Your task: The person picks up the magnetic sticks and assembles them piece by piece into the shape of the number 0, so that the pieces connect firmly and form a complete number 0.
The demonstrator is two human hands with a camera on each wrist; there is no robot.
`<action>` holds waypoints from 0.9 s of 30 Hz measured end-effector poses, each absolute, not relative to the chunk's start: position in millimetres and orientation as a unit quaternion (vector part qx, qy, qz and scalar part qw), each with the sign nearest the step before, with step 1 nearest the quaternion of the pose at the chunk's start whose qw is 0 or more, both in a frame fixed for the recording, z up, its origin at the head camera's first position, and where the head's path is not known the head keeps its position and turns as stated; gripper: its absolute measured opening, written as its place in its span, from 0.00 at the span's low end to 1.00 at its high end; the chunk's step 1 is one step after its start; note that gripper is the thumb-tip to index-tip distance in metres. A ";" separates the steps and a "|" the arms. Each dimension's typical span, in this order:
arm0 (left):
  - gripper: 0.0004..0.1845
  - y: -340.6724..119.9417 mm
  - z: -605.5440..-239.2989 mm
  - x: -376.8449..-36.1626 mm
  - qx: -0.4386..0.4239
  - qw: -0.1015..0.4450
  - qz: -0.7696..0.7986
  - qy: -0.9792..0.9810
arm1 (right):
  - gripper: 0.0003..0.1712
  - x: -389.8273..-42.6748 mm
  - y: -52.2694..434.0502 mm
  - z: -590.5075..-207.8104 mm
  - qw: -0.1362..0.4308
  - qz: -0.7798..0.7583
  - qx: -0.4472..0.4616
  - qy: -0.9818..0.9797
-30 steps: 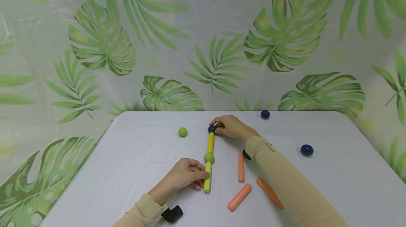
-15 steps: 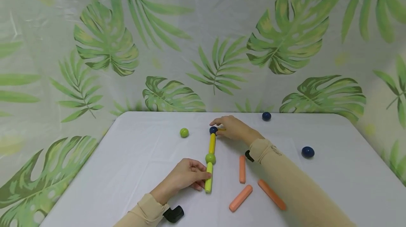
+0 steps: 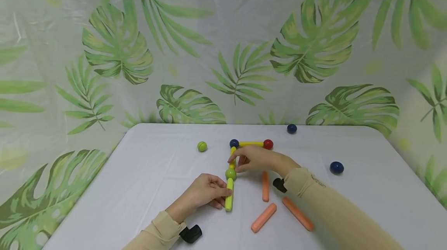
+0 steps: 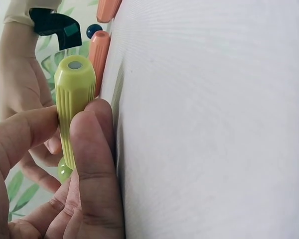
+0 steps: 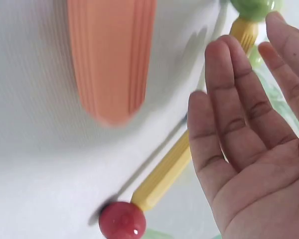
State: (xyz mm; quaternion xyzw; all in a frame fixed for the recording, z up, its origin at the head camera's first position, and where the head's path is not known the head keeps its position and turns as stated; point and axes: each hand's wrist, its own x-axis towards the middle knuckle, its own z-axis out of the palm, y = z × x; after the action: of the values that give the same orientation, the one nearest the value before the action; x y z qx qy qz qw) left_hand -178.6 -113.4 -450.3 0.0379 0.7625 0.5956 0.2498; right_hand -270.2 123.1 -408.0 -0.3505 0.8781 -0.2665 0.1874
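Note:
My left hand (image 3: 203, 192) pinches a lime-green magnetic rod (image 4: 69, 102) between thumb and fingers. The rod's far end meets a green ball (image 3: 230, 174). From that ball a yellow rod (image 3: 233, 150) runs back to a dark blue ball (image 3: 234, 143). Another yellow rod (image 3: 250, 143) leads rightward from there to a red ball (image 3: 268, 144). My right hand (image 3: 260, 157) is over the first yellow rod, close to the green ball, and partly covers that rod. In the right wrist view its fingers are loosely extended, with nothing clearly held.
Several orange rods lie right of the chain, among them an upright-pointing one (image 3: 265, 186), a slanted one (image 3: 263, 217) and a darker one (image 3: 298, 214). A loose green ball (image 3: 202, 146) is at left. Blue balls lie farther off: one behind (image 3: 291, 128), one right (image 3: 336, 167).
My right hand has left the blue ball and come nearer, to the green ball. The second yellow rod and red ball, hidden before, now show. My left hand keeps its hold.

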 end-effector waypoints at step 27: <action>0.13 -140.4 -432.5 -207.6 0.089 0.134 0.488 0.858 | 0.17 -258.6 116.5 -419.7 0.194 -0.274 -0.355 0.873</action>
State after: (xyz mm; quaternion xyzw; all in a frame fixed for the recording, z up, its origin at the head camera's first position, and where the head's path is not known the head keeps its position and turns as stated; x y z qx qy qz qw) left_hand -207.6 -140.4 -432.5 0.0895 0.8576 0.4884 0.1337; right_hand -258.6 116.5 -419.7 -0.3548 0.8725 -0.2743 0.1939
